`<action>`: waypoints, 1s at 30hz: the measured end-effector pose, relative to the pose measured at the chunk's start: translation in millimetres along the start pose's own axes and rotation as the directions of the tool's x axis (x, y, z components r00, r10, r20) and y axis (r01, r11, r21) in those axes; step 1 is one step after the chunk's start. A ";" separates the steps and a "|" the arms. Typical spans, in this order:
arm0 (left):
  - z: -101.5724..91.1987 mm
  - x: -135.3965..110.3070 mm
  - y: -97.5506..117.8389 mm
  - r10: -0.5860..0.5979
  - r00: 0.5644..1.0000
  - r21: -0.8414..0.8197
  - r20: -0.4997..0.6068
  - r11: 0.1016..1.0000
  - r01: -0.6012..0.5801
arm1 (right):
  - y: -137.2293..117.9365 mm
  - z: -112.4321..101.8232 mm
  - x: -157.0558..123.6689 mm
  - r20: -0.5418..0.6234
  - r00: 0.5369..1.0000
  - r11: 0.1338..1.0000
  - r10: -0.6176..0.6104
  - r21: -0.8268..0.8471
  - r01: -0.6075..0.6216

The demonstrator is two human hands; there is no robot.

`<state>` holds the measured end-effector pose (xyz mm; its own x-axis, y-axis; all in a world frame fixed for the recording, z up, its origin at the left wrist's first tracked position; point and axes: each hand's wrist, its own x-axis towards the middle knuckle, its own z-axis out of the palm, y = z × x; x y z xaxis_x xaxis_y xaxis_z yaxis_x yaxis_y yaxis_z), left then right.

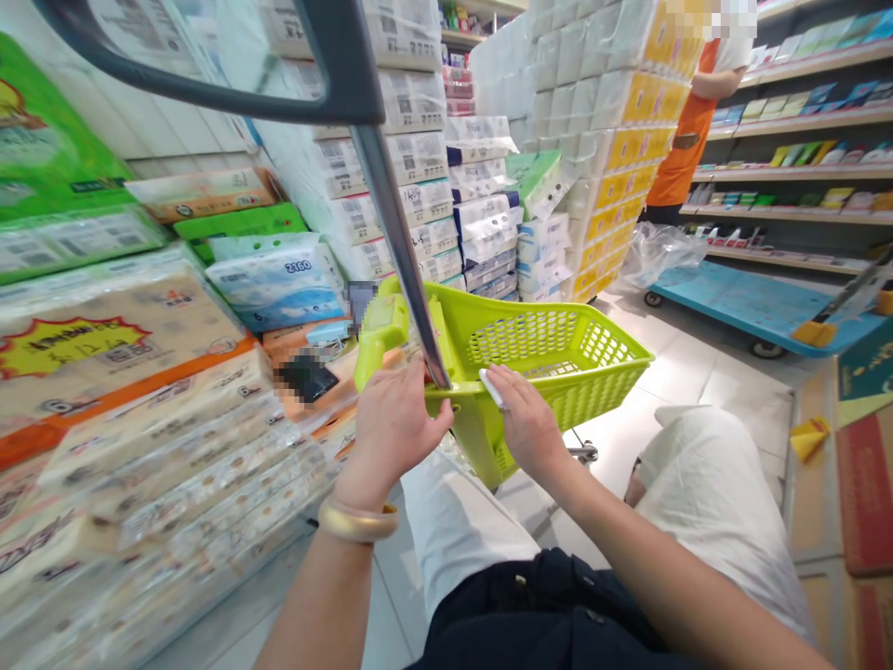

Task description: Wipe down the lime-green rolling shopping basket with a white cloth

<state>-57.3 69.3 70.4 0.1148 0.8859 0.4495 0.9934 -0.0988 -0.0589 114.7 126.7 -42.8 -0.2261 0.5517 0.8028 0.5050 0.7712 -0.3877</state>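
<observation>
A lime-green plastic shopping cart [600, 386] with a perforated basket stands before my knees. Its metal pole [397, 214] rises at a slant to a dark grey handle [349, 70]. My left hand [399, 419], with a gold bangle at the wrist, is at the near end of the cart; its fingers close round the edge by the pole's foot and the thumb points right. A folded white wipe [494, 389] sits under the fingers of my right hand [525, 421], pressed against the basket's near rim. Part of the wipe is hidden by those fingers.
Packs of tissue paper [139, 372] are piled close on the left, with taller stacks [614, 140] behind. A blue flatbed trolley [732, 298] stands at the right, near a person in an orange apron [680, 154]. Cardboard boxes [819, 502] line the right edge.
</observation>
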 end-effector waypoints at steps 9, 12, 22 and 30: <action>1.5 -0.4 -0.3 -0.001 1.000 0.011 -0.023 1.000 0.001 | -28.0 1.5 10.4 0.074 0.992 0.992 -0.101 0.088 0.094; 1.1 -0.4 -0.1 -0.004 1.000 0.011 -0.020 1.000 0.004 | -5.7 -6.4 -0.7 0.068 0.997 0.997 -0.033 0.070 0.029; 2.8 0.5 2.0 -0.012 0.999 0.025 -0.036 1.000 0.012 | -30.9 1.1 9.3 0.096 0.995 0.995 -0.013 0.101 0.003; 1.0 1.0 -0.2 -0.039 0.999 -0.005 0.006 0.999 0.039 | 9.1 -10.4 -7.7 0.063 0.996 0.996 0.070 0.056 -0.073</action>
<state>-57.4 70.6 70.0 0.0762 0.8919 0.4457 0.9971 -0.0668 -0.0367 129.7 126.2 -47.9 -0.2427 0.6232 0.7435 0.4729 0.7452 -0.4703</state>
